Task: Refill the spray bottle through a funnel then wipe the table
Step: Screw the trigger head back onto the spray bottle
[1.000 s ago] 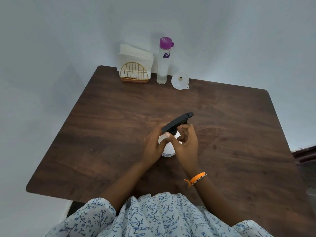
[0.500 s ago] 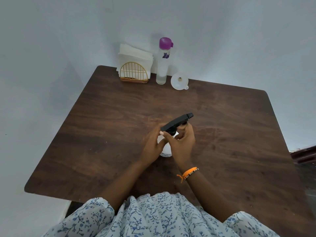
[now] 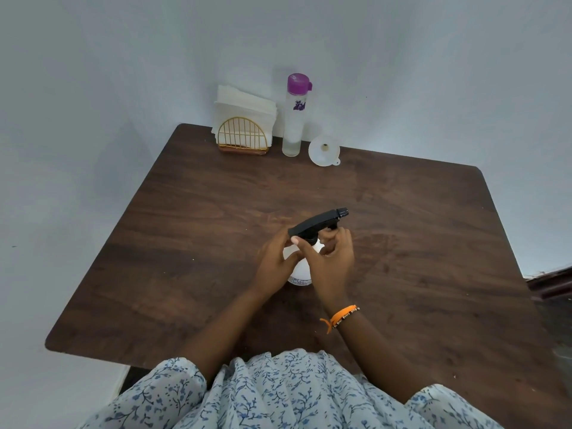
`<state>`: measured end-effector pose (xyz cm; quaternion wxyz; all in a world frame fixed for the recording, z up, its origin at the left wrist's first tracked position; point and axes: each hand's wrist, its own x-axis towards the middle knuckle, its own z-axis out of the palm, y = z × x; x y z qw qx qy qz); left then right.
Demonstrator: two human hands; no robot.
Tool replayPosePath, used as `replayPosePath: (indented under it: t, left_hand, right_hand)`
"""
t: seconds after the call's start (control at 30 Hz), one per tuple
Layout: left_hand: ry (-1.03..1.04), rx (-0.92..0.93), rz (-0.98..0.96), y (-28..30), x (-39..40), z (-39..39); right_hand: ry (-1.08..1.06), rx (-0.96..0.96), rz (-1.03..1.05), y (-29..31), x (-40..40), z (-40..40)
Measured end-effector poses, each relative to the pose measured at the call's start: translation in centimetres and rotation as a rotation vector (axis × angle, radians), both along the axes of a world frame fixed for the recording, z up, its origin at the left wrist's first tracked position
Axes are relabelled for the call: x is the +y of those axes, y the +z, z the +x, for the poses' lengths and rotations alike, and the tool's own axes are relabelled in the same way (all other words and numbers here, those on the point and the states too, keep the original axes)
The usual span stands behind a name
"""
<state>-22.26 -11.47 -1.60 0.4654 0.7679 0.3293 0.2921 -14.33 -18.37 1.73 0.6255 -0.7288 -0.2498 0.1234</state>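
A white spray bottle [image 3: 299, 274] with a black trigger head [image 3: 318, 226] stands on the dark wooden table [image 3: 192, 230], near its middle. My left hand [image 3: 274, 264] grips the bottle's body from the left. My right hand [image 3: 332, 261] curls round the neck just under the trigger head, thumb on its near side. Most of the bottle is hidden behind both hands. A white funnel [image 3: 323, 150] lies at the table's far edge. Left of it stands a tall clear bottle [image 3: 294, 119] with a purple cap.
A gold wire holder with white napkins [image 3: 244, 125] stands at the far edge, left of the clear bottle. Pale walls close in behind and to the left. The table's right edge meets a dark ledge [image 3: 551, 283].
My right hand has shifted slightly round the bottle's neck and the trigger head has turned a little. The left hand keeps its hold on the body.
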Motion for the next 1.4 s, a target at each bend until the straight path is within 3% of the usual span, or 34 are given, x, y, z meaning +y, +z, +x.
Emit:
replayPosePath:
  t: [0.07,0.2,0.47,0.63,0.83,1.0,1.13,1.27,1.4]
  left_hand:
    - [0.012,0.003,0.005,0.1,-0.1,0.0]
    - [0.009,0.014,-0.004,0.2,-0.1,0.2]
    - [0.023,-0.001,0.0,0.4,0.0,0.5]
    - [-0.061,0.0,-0.086,1.5,0.0,0.7]
    - [-0.299,0.143,-0.002,1.6,1.8,1.1]
    - [-0.587,0.211,-0.142,2.9,4.2,1.7]
    - [-0.679,0.293,-0.124,2.9,5.4,2.2]
    - [-0.582,0.191,-0.124,2.1,4.6,2.2]
    - [-0.388,0.121,-0.078,0.6,2.9,1.9]
  right_hand:
    - [0.047,0.037,0.003,-0.2,-0.5,0.1]
    - [0.171,-0.096,-0.046,-0.5,-1.3,-0.1]
    - [0.006,-0.14,-0.18,0.3,-0.5,-0.1]
    - [0.019,-0.13,-0.188,0.6,-0.6,0.0]
    - [0.334,-0.233,-0.233,0.6,-0.7,2.8]
    - [0.684,-0.133,-0.212,1.5,-0.9,5.6]
    - [0.878,-0.115,-0.247,2.0,-0.4,7.7]
    - [0.754,-0.325,-0.337,0.9,-0.2,7.7]
    - [0.368,-0.658,-0.436,-1.0,-0.8,5.0]
